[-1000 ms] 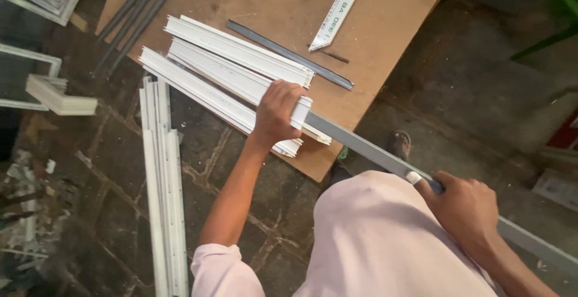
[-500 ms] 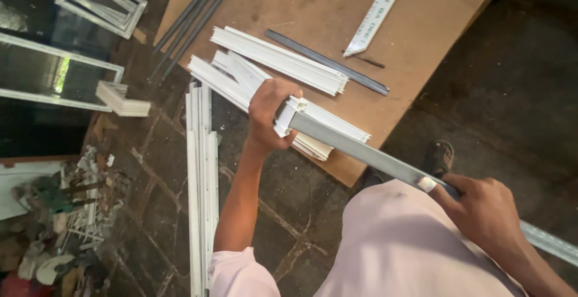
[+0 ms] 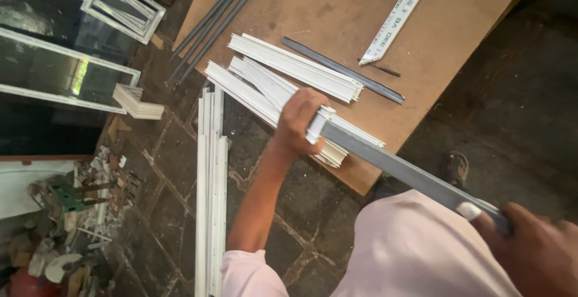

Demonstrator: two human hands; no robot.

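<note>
The grey metal bar (image 3: 409, 173) runs lengthwise between both fists, left hand (image 3: 301, 122) clenching its far end, right hand (image 3: 539, 252) its near end.

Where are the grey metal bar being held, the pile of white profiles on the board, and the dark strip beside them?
grey metal bar (image 3: 403, 169), head view, middle of its flat face.
white profiles (image 3: 289, 68), head view, upper piece of the pile.
dark strip (image 3: 343, 70), head view, its middle.

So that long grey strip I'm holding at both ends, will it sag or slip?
The grey strip runs straight between the left hand and right hand, so it is probably stiff. It looks thin, likely light. Its smooth faces may slide in a loose grip.
</note>
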